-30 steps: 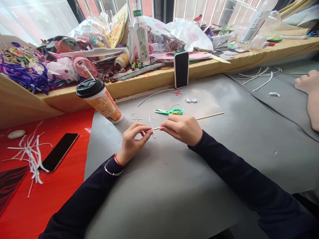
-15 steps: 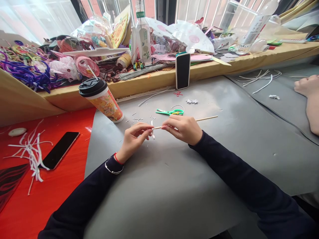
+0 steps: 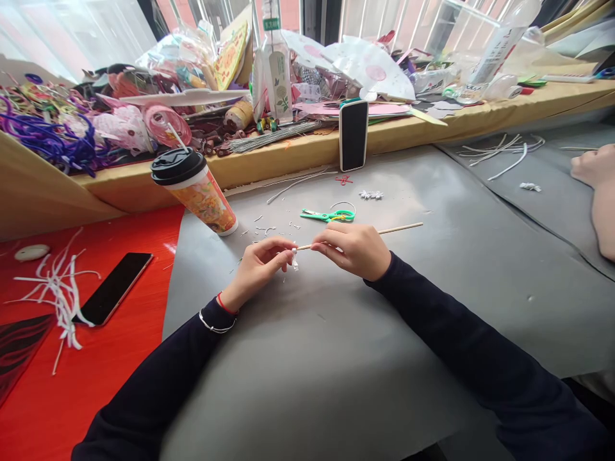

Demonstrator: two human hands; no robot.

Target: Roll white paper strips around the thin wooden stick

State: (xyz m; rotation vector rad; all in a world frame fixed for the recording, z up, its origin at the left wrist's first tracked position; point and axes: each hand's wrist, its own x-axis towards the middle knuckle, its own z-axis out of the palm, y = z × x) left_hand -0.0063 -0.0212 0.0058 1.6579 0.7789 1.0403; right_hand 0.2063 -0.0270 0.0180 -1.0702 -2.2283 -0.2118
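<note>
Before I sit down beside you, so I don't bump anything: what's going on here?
The left hand pinches a small white piece, while the right hand holds a thin stick whose tip meets it. Green scissors lie just beyond the hands. A lidded cup stands farther left, and another person's hand rests at the far right.

Grey mat (image 3: 307, 371) bearing green scissors (image 3: 319, 216), printed cup (image 3: 204, 202), white scraps (image 3: 269, 229).

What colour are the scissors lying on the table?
The scissors have bright green handles, seen best in the head view, just beyond the right hand.
</note>
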